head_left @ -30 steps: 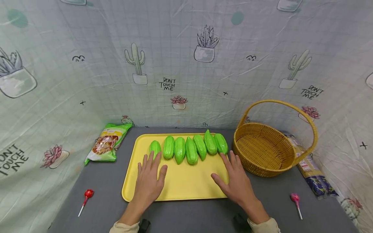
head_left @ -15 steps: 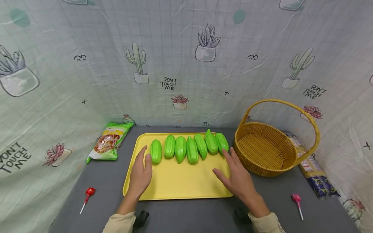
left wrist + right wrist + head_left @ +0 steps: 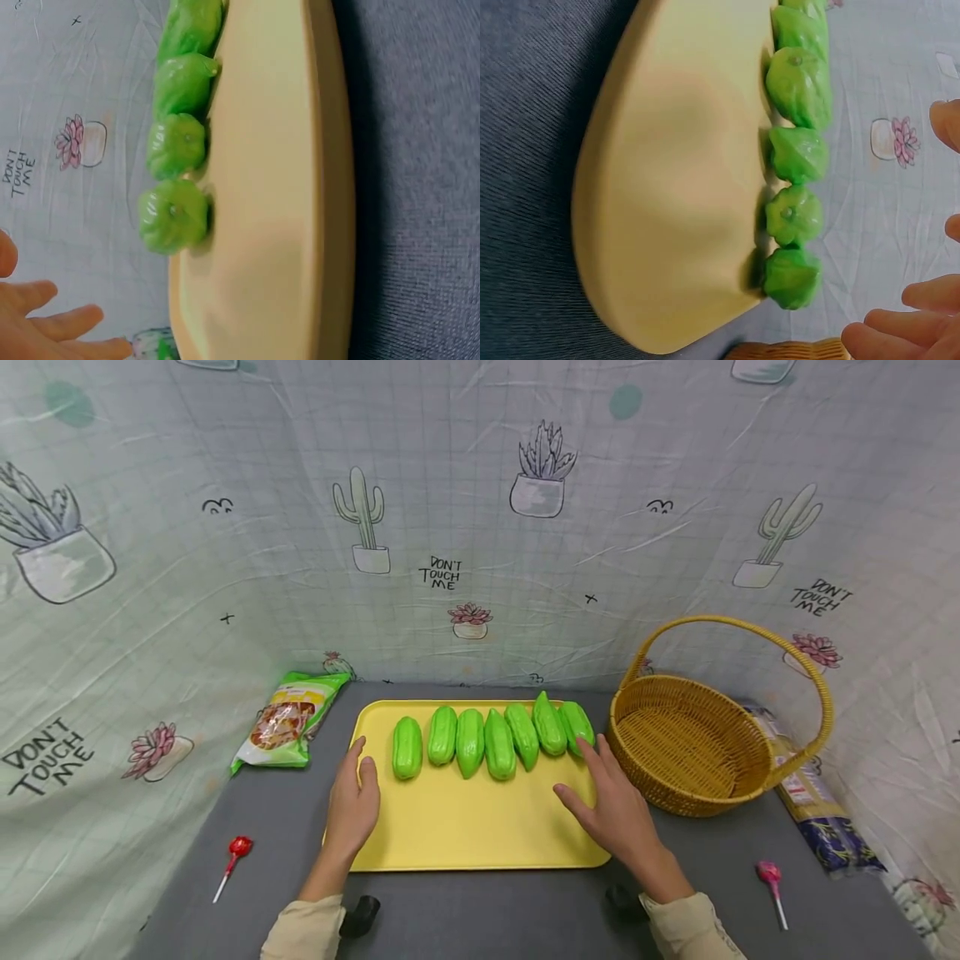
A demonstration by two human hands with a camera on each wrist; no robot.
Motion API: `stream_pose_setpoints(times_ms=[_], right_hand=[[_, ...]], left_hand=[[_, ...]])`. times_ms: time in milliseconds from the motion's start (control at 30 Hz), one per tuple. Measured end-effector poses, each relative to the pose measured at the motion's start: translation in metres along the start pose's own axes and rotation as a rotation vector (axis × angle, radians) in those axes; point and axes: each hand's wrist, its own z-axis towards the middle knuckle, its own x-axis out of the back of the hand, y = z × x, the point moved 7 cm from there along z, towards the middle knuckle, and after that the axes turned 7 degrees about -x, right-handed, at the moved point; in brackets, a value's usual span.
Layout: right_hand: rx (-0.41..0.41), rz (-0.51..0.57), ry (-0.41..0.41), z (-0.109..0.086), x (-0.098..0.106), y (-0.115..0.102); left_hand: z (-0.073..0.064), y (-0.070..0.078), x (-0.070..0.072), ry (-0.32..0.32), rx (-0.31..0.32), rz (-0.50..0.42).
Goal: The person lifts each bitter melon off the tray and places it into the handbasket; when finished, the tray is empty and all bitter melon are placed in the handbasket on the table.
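Observation:
Several glossy green ribbed gourds [image 3: 501, 745] lie in a row along the far part of a yellow tray [image 3: 480, 827]. The leftmost gourd [image 3: 407, 748] sits a little apart from the others. My left hand [image 3: 354, 800] is held over the tray's left edge, fingers extended and thumb apart, holding nothing. My right hand [image 3: 617, 810] is over the tray's right side with spread fingers; its fingertips are near the rightmost gourd [image 3: 576, 725], and I cannot tell whether they touch it. In both wrist views, the fingers [image 3: 67, 322] are clear of the gourds.
A yellow wicker basket [image 3: 626, 756] with a tall handle stands right of the tray, partly over a long packet [image 3: 821, 818]. A green snack bag [image 3: 288, 722] lies at the back left. A red lollipop [image 3: 239, 847] and a pink lollipop [image 3: 768, 872] lie toward the sides.
My left hand has drawn left, away from the leftmost gourd, which is now uncovered and stands straighter in the row. My right hand has stayed nearly in place.

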Motion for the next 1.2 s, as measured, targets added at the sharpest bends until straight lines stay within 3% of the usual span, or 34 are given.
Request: stream_pose_setpoints(times_ms=[367,633,800,1033,1200], right_hand=[[-0.044,0.016,-0.027,0.020,-0.004,0.009],[-0.041,0.025,-0.045,0.035,-0.013,0.014],[-0.044,0.003,-0.035,0.042,-0.018,0.018],[-0.075,0.013,-0.042,0.053,-0.028,0.027],[-0.117,0.032,-0.058,0.058,-0.032,0.035]], left_hand=[[0.004,-0.026,0.006,0.052,0.110,-0.030],[0.011,-0.037,0.012,0.067,0.103,-0.010],[0.014,-0.044,0.016,0.073,0.145,-0.043],[0.023,-0.057,0.025,0.164,0.203,-0.102],[0.028,-0.065,0.026,0.167,0.244,-0.153]])
